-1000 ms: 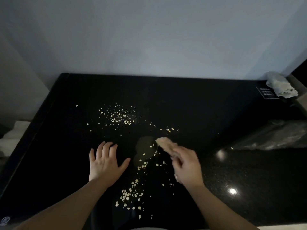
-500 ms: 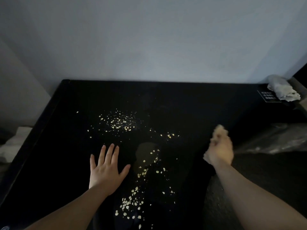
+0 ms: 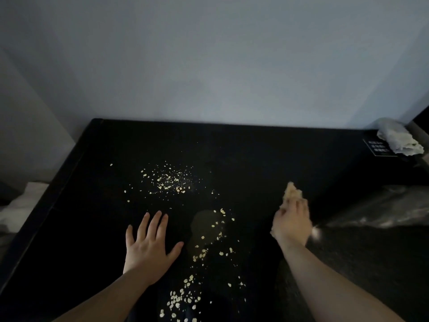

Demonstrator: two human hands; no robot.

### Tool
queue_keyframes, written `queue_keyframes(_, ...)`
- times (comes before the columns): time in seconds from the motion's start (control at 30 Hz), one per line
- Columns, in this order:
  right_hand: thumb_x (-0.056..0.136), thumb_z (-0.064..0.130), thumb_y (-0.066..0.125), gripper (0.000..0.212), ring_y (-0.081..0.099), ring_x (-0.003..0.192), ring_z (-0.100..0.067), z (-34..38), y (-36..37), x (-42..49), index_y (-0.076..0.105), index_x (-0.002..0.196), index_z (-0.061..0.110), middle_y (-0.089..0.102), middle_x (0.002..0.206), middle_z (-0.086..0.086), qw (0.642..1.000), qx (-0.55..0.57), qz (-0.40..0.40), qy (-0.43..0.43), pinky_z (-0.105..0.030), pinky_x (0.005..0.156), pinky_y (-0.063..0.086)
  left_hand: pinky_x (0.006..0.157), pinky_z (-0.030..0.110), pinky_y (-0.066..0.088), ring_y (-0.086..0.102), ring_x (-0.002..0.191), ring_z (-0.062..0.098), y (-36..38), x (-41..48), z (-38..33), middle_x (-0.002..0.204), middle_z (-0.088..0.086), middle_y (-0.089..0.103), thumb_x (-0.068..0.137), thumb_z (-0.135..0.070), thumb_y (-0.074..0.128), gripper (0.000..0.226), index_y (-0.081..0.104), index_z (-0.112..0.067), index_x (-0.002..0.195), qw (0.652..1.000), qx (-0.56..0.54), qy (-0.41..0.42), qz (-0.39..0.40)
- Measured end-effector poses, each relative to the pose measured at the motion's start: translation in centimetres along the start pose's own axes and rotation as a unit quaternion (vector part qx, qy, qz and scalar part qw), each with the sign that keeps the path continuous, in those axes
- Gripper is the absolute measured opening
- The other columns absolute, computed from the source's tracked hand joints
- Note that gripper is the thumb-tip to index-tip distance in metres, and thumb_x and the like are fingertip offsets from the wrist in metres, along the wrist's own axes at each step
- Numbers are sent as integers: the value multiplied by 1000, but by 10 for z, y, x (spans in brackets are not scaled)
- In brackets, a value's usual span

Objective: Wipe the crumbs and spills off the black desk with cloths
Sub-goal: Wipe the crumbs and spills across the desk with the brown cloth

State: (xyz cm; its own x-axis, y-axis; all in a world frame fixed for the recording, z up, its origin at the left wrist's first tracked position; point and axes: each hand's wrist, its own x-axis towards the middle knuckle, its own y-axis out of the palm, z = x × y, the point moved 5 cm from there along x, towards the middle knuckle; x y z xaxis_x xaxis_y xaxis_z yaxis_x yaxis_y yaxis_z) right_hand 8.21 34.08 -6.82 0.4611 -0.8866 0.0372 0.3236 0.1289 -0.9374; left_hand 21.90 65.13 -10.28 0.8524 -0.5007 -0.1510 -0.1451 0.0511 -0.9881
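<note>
Head view: left hand [image 3: 148, 247] flat, fingers spread, on the glossy black desk [image 3: 255, 159] at lower centre. Right hand [image 3: 291, 224] grips a crumpled tan cloth [image 3: 292, 194] at centre right, clear of 2 patches of pale flaky crumbs [image 3: 167, 180] and a yellowish spill [image 3: 204, 225]. Likely between strokes; next, press the cloth down and sweep left through the mess.

Dim, grainy shot; pale wall [image 3: 209, 66] brightest, black surface [image 3: 278, 159] swallows detail. Small glare spot near right hand [image 3: 291, 225] (motion-blurred). Wide-angle bend at edges.

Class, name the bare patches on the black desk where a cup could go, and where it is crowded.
Bare: the desk strip along the wall; the left side beyond the left hand. Crowded: the middle, crumbs and spill.
</note>
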Motion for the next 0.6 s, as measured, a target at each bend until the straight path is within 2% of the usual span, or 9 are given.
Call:
queue_keyframes(0.07,85,9,51,69,30,138,-21,37,16,-24,26,148,26,37,149,-2,988,34,14,-151,-36,112,31,100,51,20,40,127,27,0,0,0,134,6,54,87,-70,9,85,54,-11,128,1000,4,4,-4)
queue_keyframes(0.13,85,5,50,71,28,139,-12,73,31,-66,29,145,36,37,148,9,949,68,85,-296,-31,114,26,101,51,19,37,129,27,0,1,0,136,6,52,86,-70,9,85,52,-11,130,1000,7,7,-4)
queue_keyframes(0.2,89,12,51,55,27,139,-7,89,35,-95,41,140,32,38,146,11,912,87,145,-373,-32,115,24,103,51,17,33,133,26,2,1,0,140,6,48,86,-70,7,86,50,-12,133,1000,7,12,-4)
queue_keyframes(0.23,88,10,55,50,34,136,-9,86,30,-95,48,135,27,43,143,8,909,106,147,-375,-29,114,24,105,51,16,31,134,26,3,1,0,142,5,46,85,-71,6,87,48,-12,134,1000,6,13,-4)
queue_keyframes(0.33,68,-13,66,51,61,108,-27,45,4,-58,66,113,11,65,117,-8,942,176,30,-283,-22,102,36,106,51,13,30,135,25,4,1,1,144,5,43,86,-71,6,87,48,-12,134,1000,3,15,-6)
queue_keyframes(0.37,64,-18,65,52,63,104,-32,24,-8,-42,68,109,7,66,112,-13,954,183,-25,-235,-25,101,37,105,51,14,31,135,25,4,1,1,143,5,44,86,-71,8,87,49,-11,133,1000,3,18,-3)
queue_keyframes(0.43,70,-16,63,48,59,109,-35,-20,-31,-18,65,114,4,63,118,-17,976,151,-81,-132,-31,102,37,104,51,16,33,133,26,4,2,1,141,6,46,86,-70,9,86,51,-10,131,1000,0,21,0)
queue_keyframes(0.53,87,3,55,42,48,124,-30,-79,-42,-16,55,128,10,53,134,-13,997,53,-48,28,-44,107,35,102,53,19,34,133,27,5,3,1,141,7,47,86,-71,8,88,51,-9,131,1000,-2,21,4)
queue_keyframes(0.6,87,5,52,45,41,131,-29,-83,-31,-33,52,132,11,47,141,-11,998,20,-40,48,-45,110,31,105,54,19,30,136,26,6,3,1,145,5,42,84,-73,2,93,47,-10,135,1000,-9,17,3)
